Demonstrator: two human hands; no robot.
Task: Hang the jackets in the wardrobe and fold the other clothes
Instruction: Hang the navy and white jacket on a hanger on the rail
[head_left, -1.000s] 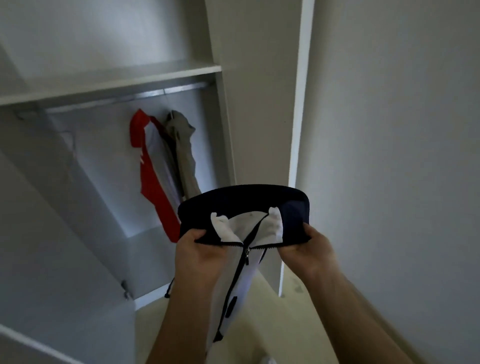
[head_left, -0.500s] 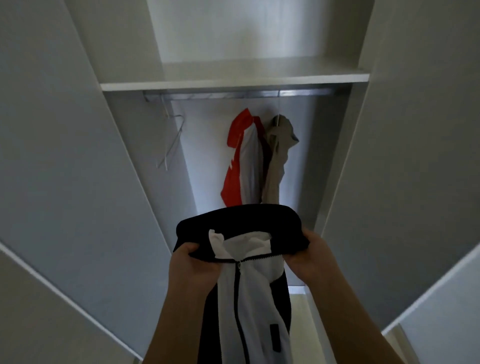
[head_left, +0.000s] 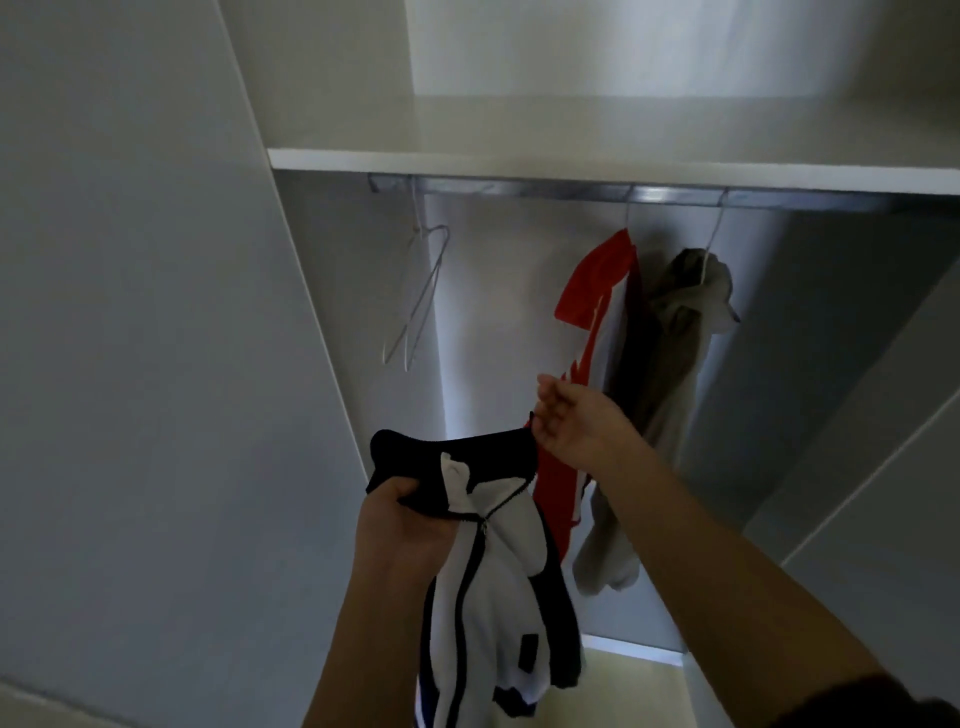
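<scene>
A navy and white zip jacket (head_left: 488, 582) hangs from my left hand (head_left: 400, 525), which grips it at the dark collar. My right hand (head_left: 571, 421) has let go and is raised just right of the collar, fingers relaxed, in front of the hanging clothes. On the metal rail (head_left: 571, 188) under the shelf hang a red and white jacket (head_left: 592, 322) and a grey-beige jacket (head_left: 675, 353). An empty wire hanger (head_left: 421, 296) hangs at the rail's left end.
A white shelf (head_left: 571, 166) runs above the rail. The wardrobe's left side panel (head_left: 322, 338) and open doors (head_left: 130, 364) frame the opening. A pale floor strip (head_left: 634, 691) shows at the bottom.
My right hand released the jacket collar and lifted up toward the rail side. The left hand now holds the jacket alone. The view moved closer into the wardrobe.
</scene>
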